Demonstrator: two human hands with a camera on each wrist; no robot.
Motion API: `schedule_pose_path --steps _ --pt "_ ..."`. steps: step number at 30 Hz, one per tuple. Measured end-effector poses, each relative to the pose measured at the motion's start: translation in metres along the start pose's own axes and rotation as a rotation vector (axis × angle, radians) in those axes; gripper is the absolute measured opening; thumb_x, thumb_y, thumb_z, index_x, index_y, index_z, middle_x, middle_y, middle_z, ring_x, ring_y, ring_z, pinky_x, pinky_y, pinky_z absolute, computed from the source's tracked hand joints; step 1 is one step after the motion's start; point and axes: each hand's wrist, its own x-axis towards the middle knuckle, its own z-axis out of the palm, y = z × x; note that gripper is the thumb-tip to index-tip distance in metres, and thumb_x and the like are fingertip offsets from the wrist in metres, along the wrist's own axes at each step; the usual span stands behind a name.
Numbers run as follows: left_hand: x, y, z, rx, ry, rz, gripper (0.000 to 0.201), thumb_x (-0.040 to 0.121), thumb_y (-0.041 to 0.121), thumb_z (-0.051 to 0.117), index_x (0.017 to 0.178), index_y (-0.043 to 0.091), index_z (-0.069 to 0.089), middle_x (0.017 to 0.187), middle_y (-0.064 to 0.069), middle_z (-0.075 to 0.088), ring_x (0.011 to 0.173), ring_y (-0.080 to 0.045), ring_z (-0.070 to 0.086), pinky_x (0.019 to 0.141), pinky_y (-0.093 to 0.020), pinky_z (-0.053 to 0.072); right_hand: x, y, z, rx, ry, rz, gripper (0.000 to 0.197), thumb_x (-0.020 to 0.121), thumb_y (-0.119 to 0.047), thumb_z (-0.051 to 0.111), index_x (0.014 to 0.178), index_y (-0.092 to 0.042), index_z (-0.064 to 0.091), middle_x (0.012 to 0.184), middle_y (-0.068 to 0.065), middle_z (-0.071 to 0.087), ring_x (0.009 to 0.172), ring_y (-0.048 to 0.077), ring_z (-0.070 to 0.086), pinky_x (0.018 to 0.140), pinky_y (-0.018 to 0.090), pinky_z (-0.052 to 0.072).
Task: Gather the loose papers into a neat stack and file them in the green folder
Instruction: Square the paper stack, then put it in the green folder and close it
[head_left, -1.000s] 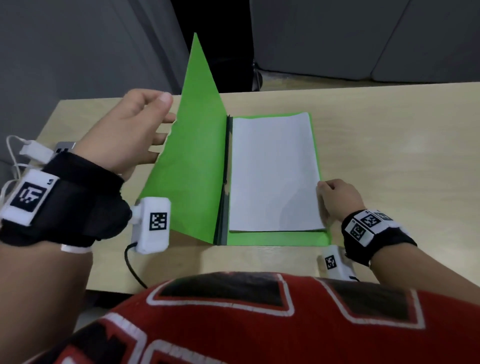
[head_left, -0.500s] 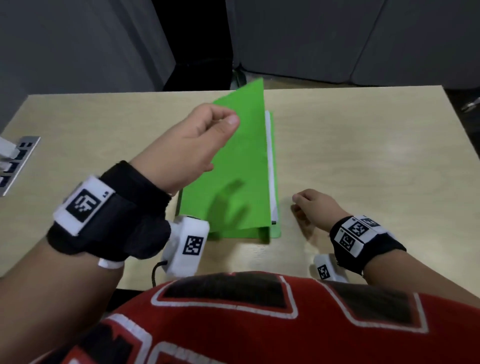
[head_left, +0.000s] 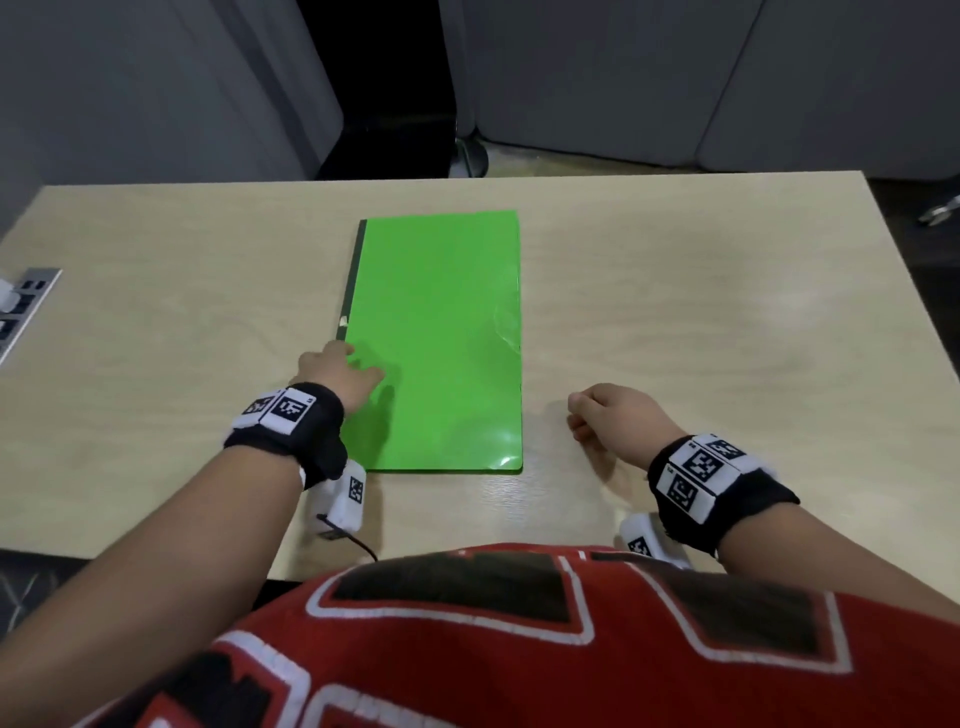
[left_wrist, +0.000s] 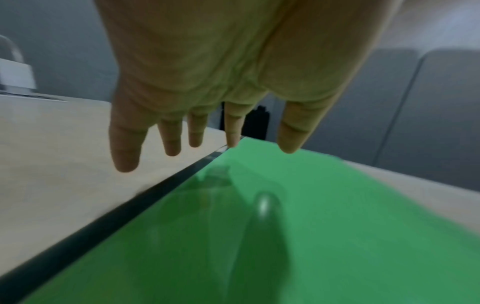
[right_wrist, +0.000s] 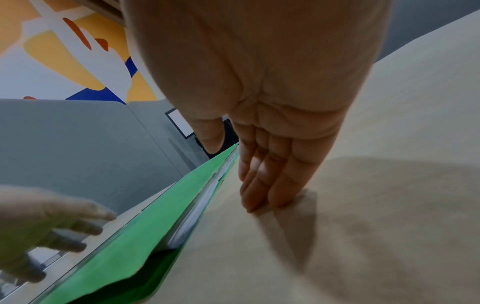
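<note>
So the green folder (head_left: 436, 343) lies closed flat mid-worktop (head_left: 701, 322), white papers (right_wrist: 197, 214) peeking out its side. Left hand (head_left: 337, 376) hovers over the spine edge, fingers spread, holding nothing. Right hand (head_left: 613, 415) rests loosely curled, empty, just beside it.

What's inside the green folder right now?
The green folder lies shut on the table. From above, its cover hides everything inside. The right wrist view shows white paper edges between the covers along the open side; how many sheets there are cannot be told.
</note>
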Motion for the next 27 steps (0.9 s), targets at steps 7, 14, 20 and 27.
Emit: schedule_pose_path --steps 7,14,20,27 --pt "0.027 -0.024 0.012 -0.023 -0.049 -0.15 0.064 0.083 0.033 0.062 0.132 -0.002 0.041 0.131 -0.023 0.053 0.112 -0.039 0.055 0.077 -0.035 0.041 -0.002 -0.022 0.02 -0.243 -0.108 -0.103 0.042 0.096 -0.047 0.045 0.108 -0.013 0.068 0.1 0.005 0.072 0.093 0.023 0.065 0.088 0.035 0.05" --pt "0.042 -0.04 0.001 -0.261 -0.182 -0.046 0.045 0.081 0.035 0.069 0.109 0.002 0.059 0.108 -0.015 0.066 0.096 -0.032 0.062 0.087 -0.039 0.049 0.006 -0.04 0.029 -0.348 -0.094 0.0 0.048 0.095 -0.049 0.046 0.106 -0.005 0.063 0.097 0.013 0.069 0.091 0.027 0.064 0.083 0.036 0.05" --pt "0.045 -0.048 -0.02 -0.519 -0.242 0.162 0.046 0.085 0.014 0.066 0.123 0.015 0.041 0.117 -0.003 0.06 0.113 -0.025 0.056 0.097 -0.032 0.046 0.014 -0.055 0.055 -0.226 0.042 0.076 0.037 0.095 -0.035 0.053 0.117 -0.005 0.055 0.108 0.011 0.065 0.092 0.026 0.061 0.078 0.034 0.049" --pt "0.055 -0.089 -0.064 -0.741 -0.282 0.355 0.046 0.087 -0.01 0.052 0.12 0.021 0.042 0.108 0.011 0.06 0.08 0.014 0.064 0.067 -0.005 0.047 0.033 -0.099 0.088 0.122 0.007 0.054 0.047 0.091 -0.029 0.061 0.131 -0.011 0.046 0.122 0.008 0.061 0.109 0.027 0.06 0.099 0.046 0.048"
